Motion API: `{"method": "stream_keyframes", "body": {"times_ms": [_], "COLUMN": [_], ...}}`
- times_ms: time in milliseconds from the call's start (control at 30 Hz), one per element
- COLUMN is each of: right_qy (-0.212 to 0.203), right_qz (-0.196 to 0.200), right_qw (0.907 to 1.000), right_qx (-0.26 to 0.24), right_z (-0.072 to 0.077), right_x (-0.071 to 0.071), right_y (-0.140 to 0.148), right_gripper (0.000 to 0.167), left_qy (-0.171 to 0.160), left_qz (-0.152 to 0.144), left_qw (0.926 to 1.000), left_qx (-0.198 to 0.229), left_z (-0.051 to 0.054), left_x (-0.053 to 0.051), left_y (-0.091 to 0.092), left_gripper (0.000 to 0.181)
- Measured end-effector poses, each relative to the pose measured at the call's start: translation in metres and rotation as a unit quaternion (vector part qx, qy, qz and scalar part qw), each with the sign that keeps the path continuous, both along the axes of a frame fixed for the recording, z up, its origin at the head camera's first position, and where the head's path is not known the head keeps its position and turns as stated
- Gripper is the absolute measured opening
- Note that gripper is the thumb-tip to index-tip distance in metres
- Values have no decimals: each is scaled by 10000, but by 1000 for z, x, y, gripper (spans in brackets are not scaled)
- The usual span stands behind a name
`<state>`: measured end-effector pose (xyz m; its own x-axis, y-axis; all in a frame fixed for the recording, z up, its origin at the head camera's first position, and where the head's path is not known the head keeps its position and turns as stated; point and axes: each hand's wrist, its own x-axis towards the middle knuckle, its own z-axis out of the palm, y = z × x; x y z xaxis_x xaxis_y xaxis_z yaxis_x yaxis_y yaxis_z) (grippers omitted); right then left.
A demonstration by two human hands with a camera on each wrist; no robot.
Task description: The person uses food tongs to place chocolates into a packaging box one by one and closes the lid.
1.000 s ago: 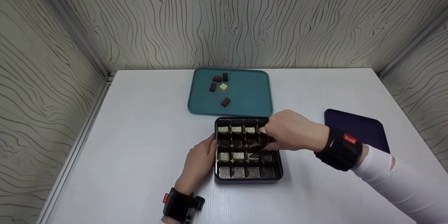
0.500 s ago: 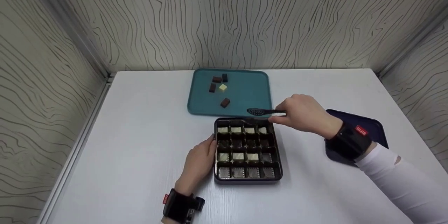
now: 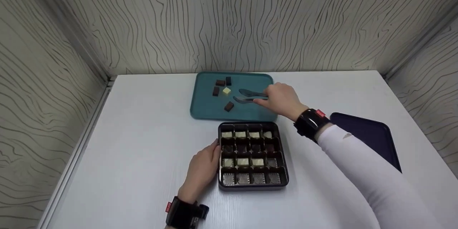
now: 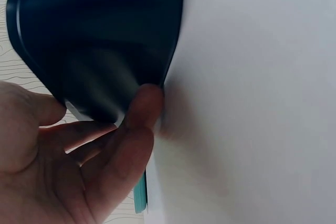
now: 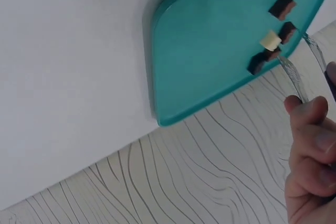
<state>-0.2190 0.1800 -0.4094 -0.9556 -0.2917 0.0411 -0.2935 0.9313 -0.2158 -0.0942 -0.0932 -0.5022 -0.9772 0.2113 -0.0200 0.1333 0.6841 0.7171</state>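
My right hand (image 3: 282,101) grips a pair of tongs (image 3: 248,92) over the teal tray (image 3: 204,111). The tips of the tongs stand apart with nothing seen between them. Beside them on the tray lie a cream chocolate (image 3: 226,91) and several brown chocolates (image 3: 229,106). The right wrist view shows the two clear-looking tong ends (image 5: 294,77) near these pieces. My left hand (image 3: 201,166) rests against the left side of a dark divided box (image 3: 253,187), its fingertips (image 4: 146,103) touching the outer wall. Cream and dark chocolates sit in several compartments; the front row shows only textured bottoms.
A dark blue tray or lid (image 3: 368,136) lies at the right, close to the right forearm. The box stands just in front of the teal tray on the white table (image 3: 143,139). A wood-patterned wall (image 3: 232,21) rises behind the table.
My right hand has lifted the tongs out of the box and carried them back and left over the teal tray. A cream chocolate now shows in the third row's third compartment. My left hand stays put.
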Motion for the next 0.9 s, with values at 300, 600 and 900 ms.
{"method": "stream_keyframes", "body": {"times_ms": [300,600,900], "right_qy": [-60,-182,-162], "right_qz": [-212,-371,-228], "right_qw": [9998,9991,9996], "right_qx": [19,6,30], "right_z": [-21,-34,-29], "right_x": [-39,-52,-48], "right_y": [-29,-43,-40], "right_gripper": [65,64,63], "left_qy": [66,18,19], "left_qz": [-7,-8,-11], "left_qw": [10000,10000,10000], "left_qx": [31,33,28], "left_z": [1,1,2], "left_x": [1,0,0], "left_y": [0,-1,-1], "left_gripper": [46,46,46]}}
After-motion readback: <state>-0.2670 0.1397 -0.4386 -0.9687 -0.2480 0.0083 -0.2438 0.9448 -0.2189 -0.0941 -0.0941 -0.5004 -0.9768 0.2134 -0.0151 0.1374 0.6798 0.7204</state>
